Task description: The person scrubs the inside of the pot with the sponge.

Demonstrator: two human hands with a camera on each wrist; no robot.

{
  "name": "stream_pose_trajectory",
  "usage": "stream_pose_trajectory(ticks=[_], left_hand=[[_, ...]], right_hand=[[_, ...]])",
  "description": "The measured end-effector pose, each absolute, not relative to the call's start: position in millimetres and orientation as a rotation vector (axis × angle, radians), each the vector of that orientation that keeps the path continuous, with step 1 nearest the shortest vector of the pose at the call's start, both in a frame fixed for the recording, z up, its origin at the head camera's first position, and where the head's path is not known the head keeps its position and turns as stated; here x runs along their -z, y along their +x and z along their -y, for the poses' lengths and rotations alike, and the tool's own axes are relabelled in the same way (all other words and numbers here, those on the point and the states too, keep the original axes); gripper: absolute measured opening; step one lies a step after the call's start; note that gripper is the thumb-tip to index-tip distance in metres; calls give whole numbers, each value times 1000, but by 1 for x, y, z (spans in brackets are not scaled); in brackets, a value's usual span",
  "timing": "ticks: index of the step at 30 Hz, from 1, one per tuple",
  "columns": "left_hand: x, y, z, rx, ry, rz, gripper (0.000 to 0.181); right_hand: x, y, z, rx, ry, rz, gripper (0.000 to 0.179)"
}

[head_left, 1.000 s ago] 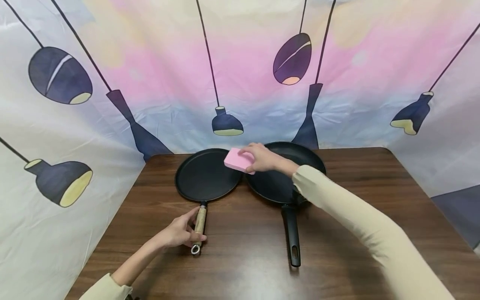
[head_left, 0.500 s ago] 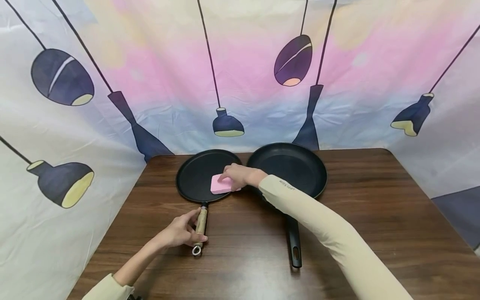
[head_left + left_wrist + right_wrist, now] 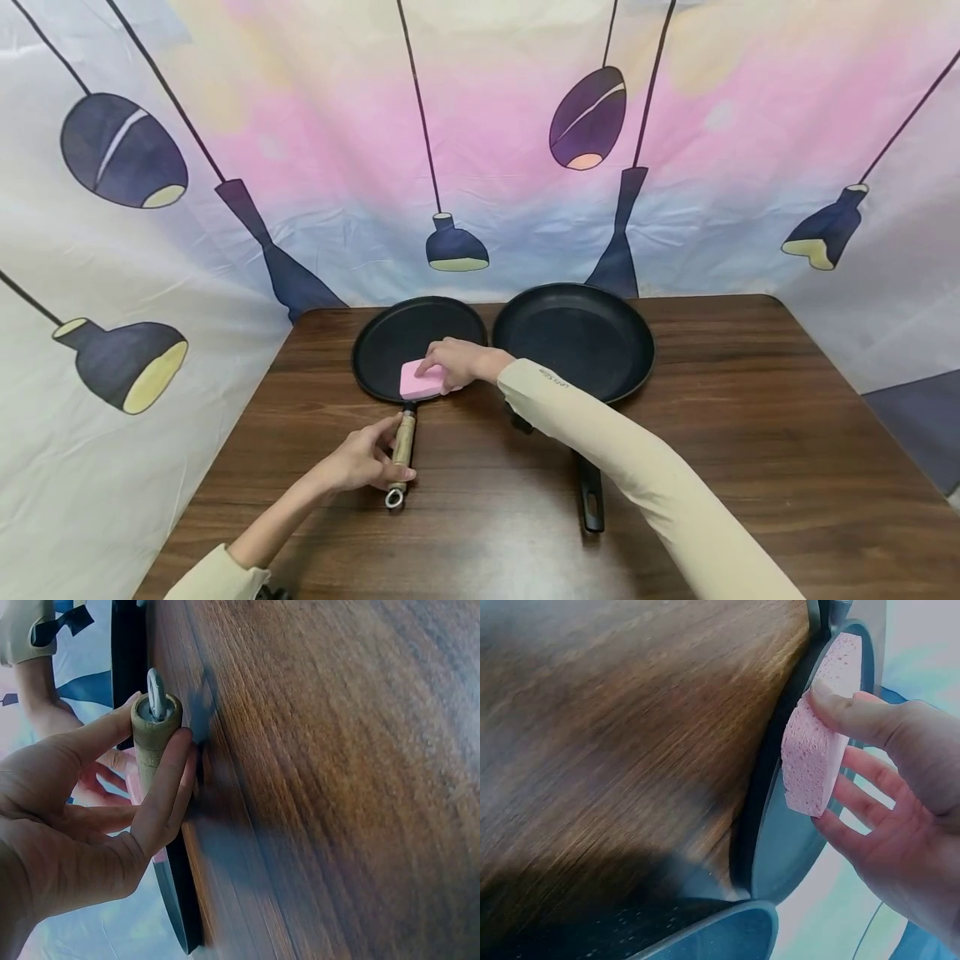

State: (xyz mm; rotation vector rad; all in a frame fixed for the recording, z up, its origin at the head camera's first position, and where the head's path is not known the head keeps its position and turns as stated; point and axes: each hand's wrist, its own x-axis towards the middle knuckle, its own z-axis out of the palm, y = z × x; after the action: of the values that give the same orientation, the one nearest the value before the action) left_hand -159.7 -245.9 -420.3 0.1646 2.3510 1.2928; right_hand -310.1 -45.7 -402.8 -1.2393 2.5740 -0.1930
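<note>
A flat black pan point(image 3: 401, 337) with a low rim lies at the table's back left, its pale wooden handle point(image 3: 403, 439) pointing toward me. My left hand point(image 3: 363, 458) grips that handle, thumb on one side and fingers on the other, as the left wrist view shows with the metal ring point(image 3: 156, 694) at its end. A pink sponge point(image 3: 420, 381) is in my right hand point(image 3: 457, 362), pinched between thumb and fingers over the pan's near right part. In the right wrist view the porous sponge point(image 3: 810, 761) overlaps the pan's rim; whether it presses the surface is hard to tell.
A deeper black frying pan point(image 3: 573, 333) stands just right of the flat one, its black handle point(image 3: 591, 500) toward me and partly under my right sleeve point(image 3: 622, 450). The wooden table point(image 3: 750, 417) ends at a printed cloth backdrop point(image 3: 337, 167).
My right hand has carried the pink sponge from between the two pans leftward and nearer, to the flat pan's near edge. My left hand keeps its hold on the handle.
</note>
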Motion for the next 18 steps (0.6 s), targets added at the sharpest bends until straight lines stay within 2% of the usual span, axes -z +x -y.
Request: stream_pose_trajectory(ticks=[18], left_hand=[[423,-162,248,-1325,211,-2311,105]], right_hand=[[420,-311,95,88,-1234,-2706,45]])
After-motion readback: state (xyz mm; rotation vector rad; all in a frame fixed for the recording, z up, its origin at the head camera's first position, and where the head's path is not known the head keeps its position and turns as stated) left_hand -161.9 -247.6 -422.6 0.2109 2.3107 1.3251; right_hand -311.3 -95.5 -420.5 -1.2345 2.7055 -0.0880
